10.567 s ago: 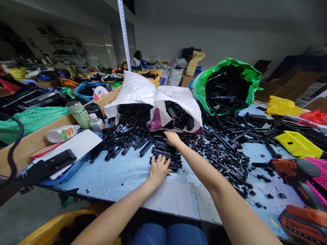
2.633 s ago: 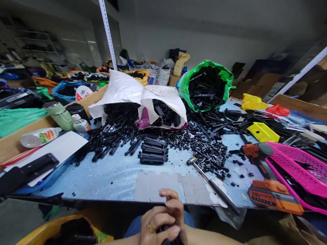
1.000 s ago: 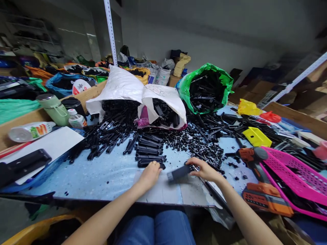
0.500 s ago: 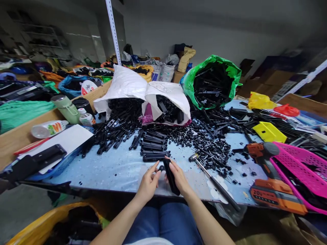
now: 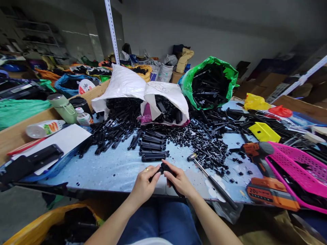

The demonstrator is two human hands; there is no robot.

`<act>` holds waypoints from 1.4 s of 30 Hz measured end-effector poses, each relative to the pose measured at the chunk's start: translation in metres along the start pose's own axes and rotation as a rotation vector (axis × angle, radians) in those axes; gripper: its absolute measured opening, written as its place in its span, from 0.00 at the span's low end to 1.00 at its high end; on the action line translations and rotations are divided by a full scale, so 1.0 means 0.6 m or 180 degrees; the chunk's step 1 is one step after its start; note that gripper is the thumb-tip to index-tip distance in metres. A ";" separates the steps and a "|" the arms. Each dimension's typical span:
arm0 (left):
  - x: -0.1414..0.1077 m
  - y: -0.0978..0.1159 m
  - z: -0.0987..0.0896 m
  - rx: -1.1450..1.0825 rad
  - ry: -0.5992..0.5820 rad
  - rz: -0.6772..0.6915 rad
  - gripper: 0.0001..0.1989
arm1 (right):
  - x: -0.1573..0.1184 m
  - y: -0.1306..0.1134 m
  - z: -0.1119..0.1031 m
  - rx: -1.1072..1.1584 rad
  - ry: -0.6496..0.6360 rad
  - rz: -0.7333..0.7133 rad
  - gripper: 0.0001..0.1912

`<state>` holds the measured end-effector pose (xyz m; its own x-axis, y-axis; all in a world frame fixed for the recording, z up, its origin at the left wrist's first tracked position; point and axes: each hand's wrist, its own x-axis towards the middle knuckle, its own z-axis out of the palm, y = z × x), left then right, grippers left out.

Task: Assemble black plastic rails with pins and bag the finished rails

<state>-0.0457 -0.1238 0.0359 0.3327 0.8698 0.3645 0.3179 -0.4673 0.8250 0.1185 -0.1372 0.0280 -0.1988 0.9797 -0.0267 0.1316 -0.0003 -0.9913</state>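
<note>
Close to the table's front edge, my left hand [image 5: 145, 180] pinches a small black part [image 5: 163, 167] at the upper end of a long black piece. My right hand [image 5: 179, 178] is closed around that long black piece [image 5: 176, 190], which slants down toward the edge. The fingertips of both hands nearly meet at the small part, and the fingers partly hide it. Just beyond them lies a stack of black plastic pieces [image 5: 153, 146]. A hammer [image 5: 213, 180] rests to the right of my right hand, its head toward the loose small parts [image 5: 209, 146].
An orange drill [image 5: 270, 190] and a pink basket [image 5: 306, 163] are at the right. White sacks [image 5: 127, 80] and a green bag [image 5: 190, 93] spill black parts at the back. Bottles, a green flask [image 5: 62, 109] and a white sheet [image 5: 74, 134] are at left.
My left hand has moved in to the upper end of the long black piece, bringing its fingertips close to my right hand's. The view has shifted slightly.
</note>
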 end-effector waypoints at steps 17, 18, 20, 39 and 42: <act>0.011 0.022 0.025 0.0246 0.0635 0.0534 0.16 | -0.005 -0.019 -0.003 -0.0958 0.0472 -0.0916 0.24; 0.010 0.024 0.032 0.0215 0.0832 0.0531 0.16 | -0.006 -0.017 0.010 -0.0825 0.0680 -0.0850 0.25; 0.009 0.028 0.043 0.0169 0.1043 0.0516 0.16 | -0.007 -0.011 0.035 -0.0711 0.1031 -0.0837 0.25; 0.055 0.011 0.020 -0.0056 0.0956 0.0946 0.16 | 0.029 -0.003 0.058 -0.0812 0.1512 -0.1389 0.25; 0.044 -0.008 0.036 0.0028 0.1287 0.0811 0.16 | 0.033 -0.004 0.070 -0.0815 0.1456 -0.1331 0.25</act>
<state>-0.0195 -0.1017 0.0323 0.0295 0.7185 0.6949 0.2791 -0.6735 0.6845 0.0735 -0.1261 0.0244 0.1411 0.8734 0.4662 0.3705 0.3901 -0.8429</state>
